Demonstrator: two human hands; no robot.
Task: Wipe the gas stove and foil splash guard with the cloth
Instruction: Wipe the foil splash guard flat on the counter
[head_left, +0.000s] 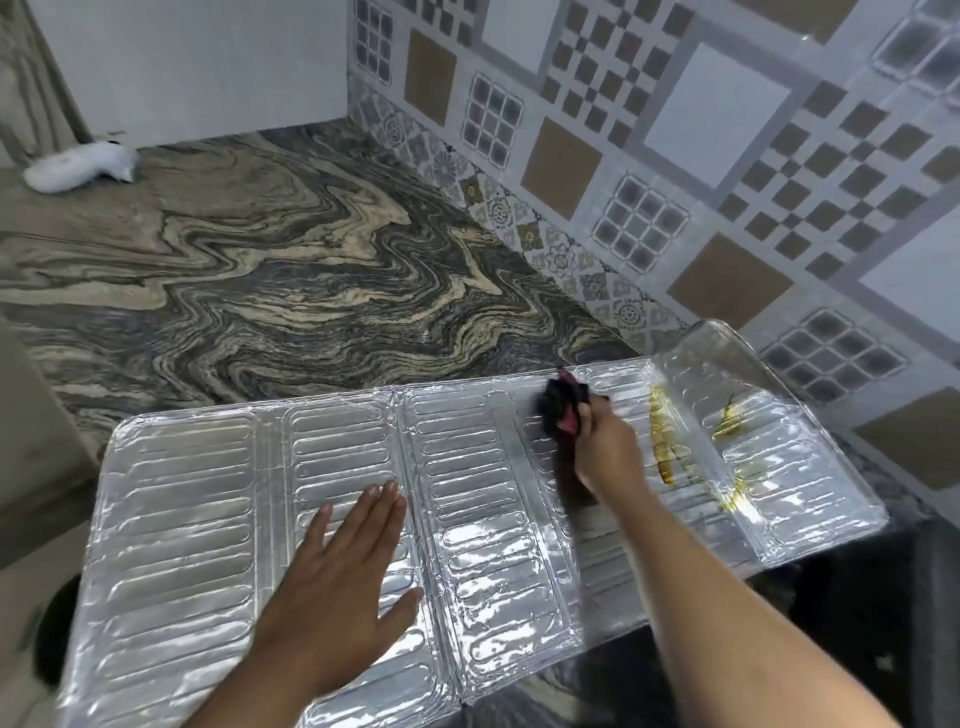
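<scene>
My left hand (332, 587) lies open and flat on the shiny ridged foil splash guard (467, 519), which lies on the swirly stone tabletop (270, 280). My right hand (605, 452) squeezes the dark bunched cloth (558, 408) near the guard's far edge. If I rub too hard, I think the thin foil could bend or slide, and the yellow greasy streaks (665, 441) beside the cloth could smear.

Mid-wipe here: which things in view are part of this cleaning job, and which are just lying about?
Part of the job:
foil splash guard, lying flat
cloth, gripped in the right hand
left hand, flat on the foil
yellow grease streaks

Lying about:
white object on the far countertop
</scene>
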